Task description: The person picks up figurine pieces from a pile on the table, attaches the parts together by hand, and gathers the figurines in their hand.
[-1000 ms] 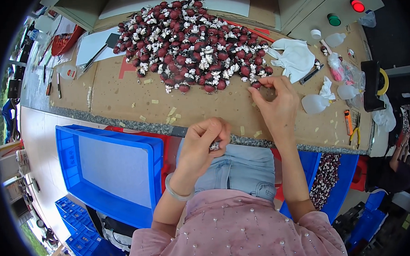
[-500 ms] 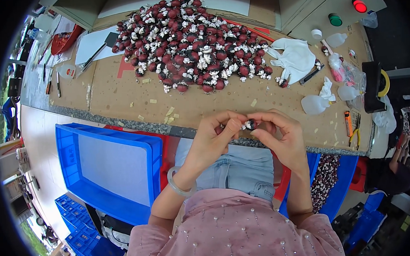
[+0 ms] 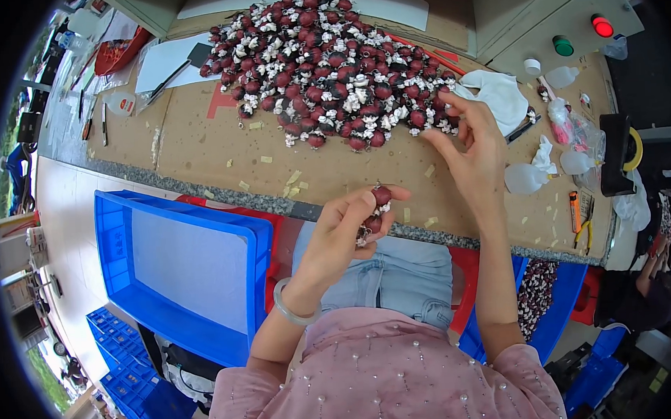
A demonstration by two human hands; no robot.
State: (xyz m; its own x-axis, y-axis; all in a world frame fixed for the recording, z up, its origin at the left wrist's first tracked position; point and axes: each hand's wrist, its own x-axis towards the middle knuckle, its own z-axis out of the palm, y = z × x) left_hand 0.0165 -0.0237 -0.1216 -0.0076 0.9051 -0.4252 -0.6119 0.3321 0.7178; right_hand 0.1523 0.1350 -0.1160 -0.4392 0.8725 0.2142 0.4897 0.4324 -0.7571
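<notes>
Small dark-red, black and white figurines (image 3: 320, 66), some with metal rings, lie in a big pile at the back of the workbench. In front of my body, my left hand (image 3: 345, 228) is closed on figurines. One held figurine (image 3: 381, 195) stands up between thumb and forefinger; another shows lower, against the curled fingers. At the pile's right edge, my right hand (image 3: 465, 142) has thumb and forefinger spread around a few figurines, with none plainly gripped. Just beyond that hand lies a white cloth glove (image 3: 500, 98).
A blue tray (image 3: 187, 270) stands left of my lap; a blue bin of figurines (image 3: 537, 290) is at the right. White bottles (image 3: 527, 177), an orange cutter (image 3: 574, 207) and yellow-handled pliers (image 3: 583, 227) lie on the right. Yellow scraps dot the cardboard (image 3: 219, 155).
My right hand has left the figurine near my left hand and reached up to the pile's right edge. My left hand now holds the figurines alone. The view has shifted slightly.
</notes>
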